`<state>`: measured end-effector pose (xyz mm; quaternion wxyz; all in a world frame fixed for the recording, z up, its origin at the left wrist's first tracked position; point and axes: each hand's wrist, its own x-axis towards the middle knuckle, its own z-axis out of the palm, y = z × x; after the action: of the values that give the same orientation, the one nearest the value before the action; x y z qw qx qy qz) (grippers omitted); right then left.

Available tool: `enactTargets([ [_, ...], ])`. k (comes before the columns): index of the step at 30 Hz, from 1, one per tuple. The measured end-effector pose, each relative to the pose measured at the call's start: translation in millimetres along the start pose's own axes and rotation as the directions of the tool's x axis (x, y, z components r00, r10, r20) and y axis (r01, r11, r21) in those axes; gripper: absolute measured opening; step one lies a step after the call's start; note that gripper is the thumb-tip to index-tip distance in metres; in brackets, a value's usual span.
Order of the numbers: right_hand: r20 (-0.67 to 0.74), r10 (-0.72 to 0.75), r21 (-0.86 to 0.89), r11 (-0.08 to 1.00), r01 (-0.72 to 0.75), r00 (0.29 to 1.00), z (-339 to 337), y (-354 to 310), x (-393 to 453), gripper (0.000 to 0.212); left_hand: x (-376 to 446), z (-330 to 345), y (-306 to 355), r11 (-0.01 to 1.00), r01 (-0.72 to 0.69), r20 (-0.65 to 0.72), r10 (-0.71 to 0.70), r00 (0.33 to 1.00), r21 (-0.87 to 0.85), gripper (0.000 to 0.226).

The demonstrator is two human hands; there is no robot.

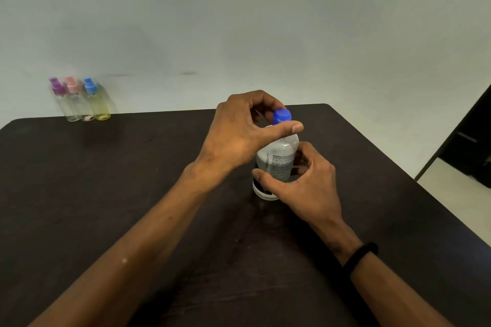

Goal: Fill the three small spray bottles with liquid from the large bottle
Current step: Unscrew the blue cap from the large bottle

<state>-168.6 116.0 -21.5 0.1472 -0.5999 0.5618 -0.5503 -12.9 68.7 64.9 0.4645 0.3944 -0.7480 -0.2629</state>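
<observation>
Viewing from the head camera, near to far:
Forearms: I see both of my bare arms reaching forward over the dark table; a black band circles my right wrist.
Right hand: its grip is curled round the lower body of the large bottle, thumb across the near face and fingers behind the label, holding the bottle upright.
Large bottle: clear plastic with a printed label, standing on the table just right of centre; its base touches the table top. I cannot tell the liquid level through the glare.
Left hand: arched over the top of the bottle, its grip narrow; the thumb lies across the neck just below the blue cap and the curled fingers close on the cap from behind.
Blue cap: seated on the bottle neck; I cannot tell whether it is loosened.
Small spray bottles: three in a tight row at the far left edge of the table, against the wall, well apart from my hands.
Purple-topped bottle: leftmost, clear body.
Pink-topped bottle: middle, clear body.
Blue-topped bottle: rightmost, yellowish body.
Spray tops: all three in place.
Far right: a dark vertical panel beyond the table's corner.
</observation>
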Motion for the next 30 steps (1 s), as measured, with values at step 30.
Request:
enactTargets([
  [30,-0.072,0.029,-0.042,0.999,-0.032,0.997,0,3,4,0.065,-63,11,-74,0.96,0.249,-0.105,-0.237,0.966,0.124,0.016],
])
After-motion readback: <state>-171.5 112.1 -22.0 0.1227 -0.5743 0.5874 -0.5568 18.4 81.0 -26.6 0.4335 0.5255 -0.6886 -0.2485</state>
